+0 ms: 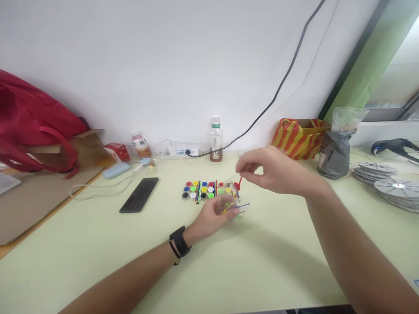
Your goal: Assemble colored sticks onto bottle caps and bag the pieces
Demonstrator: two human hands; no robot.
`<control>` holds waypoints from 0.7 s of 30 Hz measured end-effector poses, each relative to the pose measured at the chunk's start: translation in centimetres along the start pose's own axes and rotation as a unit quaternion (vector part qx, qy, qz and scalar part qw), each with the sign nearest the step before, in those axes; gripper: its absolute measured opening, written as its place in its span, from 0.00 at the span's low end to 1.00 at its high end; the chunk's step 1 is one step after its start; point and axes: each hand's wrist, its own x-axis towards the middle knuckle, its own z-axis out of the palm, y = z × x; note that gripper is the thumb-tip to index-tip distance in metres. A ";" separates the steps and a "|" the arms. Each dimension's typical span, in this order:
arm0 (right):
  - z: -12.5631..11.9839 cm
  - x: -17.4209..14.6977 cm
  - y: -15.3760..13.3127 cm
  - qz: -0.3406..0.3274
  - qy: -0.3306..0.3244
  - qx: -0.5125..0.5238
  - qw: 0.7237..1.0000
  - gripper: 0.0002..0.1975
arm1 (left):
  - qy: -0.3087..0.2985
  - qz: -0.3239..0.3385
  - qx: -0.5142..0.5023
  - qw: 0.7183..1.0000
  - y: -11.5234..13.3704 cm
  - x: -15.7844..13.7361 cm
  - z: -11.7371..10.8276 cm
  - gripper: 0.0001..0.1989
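My left hand (212, 216), with a black watch on its wrist, is closed around a small clear plastic cup (225, 202). Thin coloured sticks (233, 207), yellow, green and blue among them, show in the cup and poke out past its right side. My right hand (268, 169) is raised to the right and pinches a small red stick (241, 178), whose lower end is beside the far row of pieces. Just beyond the left hand lie rows of round coloured discs (204, 189) with bundles of coloured sticks (198, 192) between them.
A black phone (139, 195) lies to the left. Along the wall stand a drink bottle (216, 141), a power strip (186, 149) with a black cable, and a striped bag (296, 137). Stacked discs (396, 194) are at right; a red bag (36, 113) is at left.
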 end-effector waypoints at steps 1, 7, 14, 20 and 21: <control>0.2 0.1 0.0 0.005 -0.004 -0.003 1.000 0.06 | 0.003 -0.003 -0.006 1.000 0.0 0.1 0.1 0.19; 0.1 0.0 -0.3 0.008 -0.007 0.017 1.000 0.07 | 0.020 -0.009 -0.023 1.000 -0.4 0.1 0.1 0.21; 0.6 0.2 0.0 0.025 -0.087 -0.006 0.996 0.10 | -0.002 -0.009 -0.043 0.999 -0.1 0.1 0.1 0.21; 1.3 -0.3 -0.4 0.003 -0.110 -0.013 0.994 0.06 | -0.025 -0.007 -0.033 0.999 -0.3 0.0 0.0 0.21; 1.4 -0.5 -0.5 0.002 -0.098 -0.018 0.995 0.06 | -0.024 -0.003 -0.014 1.000 -0.1 0.0 0.1 0.21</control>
